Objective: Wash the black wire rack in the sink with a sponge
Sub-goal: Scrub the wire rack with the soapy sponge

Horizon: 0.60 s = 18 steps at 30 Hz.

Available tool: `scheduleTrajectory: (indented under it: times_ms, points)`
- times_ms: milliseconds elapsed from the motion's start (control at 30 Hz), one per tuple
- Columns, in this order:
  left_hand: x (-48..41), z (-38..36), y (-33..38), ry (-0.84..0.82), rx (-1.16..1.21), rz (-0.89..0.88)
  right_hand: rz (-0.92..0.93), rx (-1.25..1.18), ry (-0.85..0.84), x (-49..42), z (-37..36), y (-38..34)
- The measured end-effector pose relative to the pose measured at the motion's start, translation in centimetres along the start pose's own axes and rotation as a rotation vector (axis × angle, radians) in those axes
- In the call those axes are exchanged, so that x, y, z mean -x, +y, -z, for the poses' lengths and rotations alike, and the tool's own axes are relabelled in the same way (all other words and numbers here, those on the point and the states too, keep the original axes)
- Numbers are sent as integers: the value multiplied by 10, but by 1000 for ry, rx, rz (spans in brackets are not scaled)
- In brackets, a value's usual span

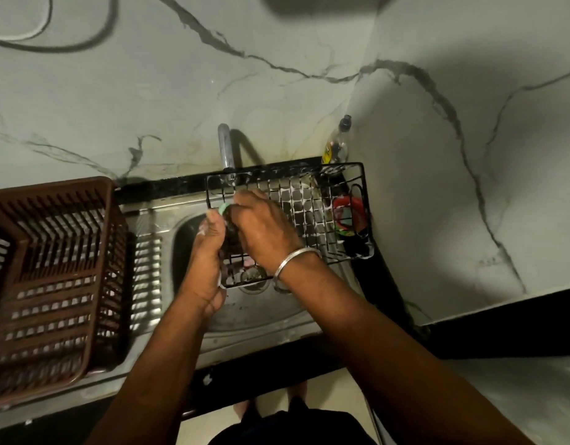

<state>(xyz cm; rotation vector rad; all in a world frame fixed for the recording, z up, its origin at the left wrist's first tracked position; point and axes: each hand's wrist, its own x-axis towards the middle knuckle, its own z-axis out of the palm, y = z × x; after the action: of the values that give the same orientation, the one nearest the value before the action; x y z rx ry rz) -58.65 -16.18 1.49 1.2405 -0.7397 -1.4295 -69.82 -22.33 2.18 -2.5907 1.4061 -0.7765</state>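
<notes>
— Over the sink [277, 313], where is the black wire rack [309, 213] lying?
— Stretching rightward from both hands. The left hand [206, 261] is gripping its near-left edge; the right hand [264, 229] is clutching the sponge [224, 207] against its wires.

No text can be read; the yellow label on the bottle [335, 146] behind the sink is too blurred.
</notes>
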Motion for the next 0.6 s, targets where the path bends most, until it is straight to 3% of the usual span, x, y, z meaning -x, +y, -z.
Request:
scheduleTrajectory:
  times_ms: [100, 233, 400, 600]
  points:
    - [0, 0, 2, -18, -4, 3, -222, -89, 76, 2, 4, 9]
    - [-4, 3, -1, 3, 0, 6, -192, -155, -29, 2, 7, 4]
    - [-9, 15, -6, 81, 70, 55, -567, -122, 212, -1, 21, 31]
    - [-11, 20, -15, 90, 48, 43, -505, -24, 304, 2, 16, 24]
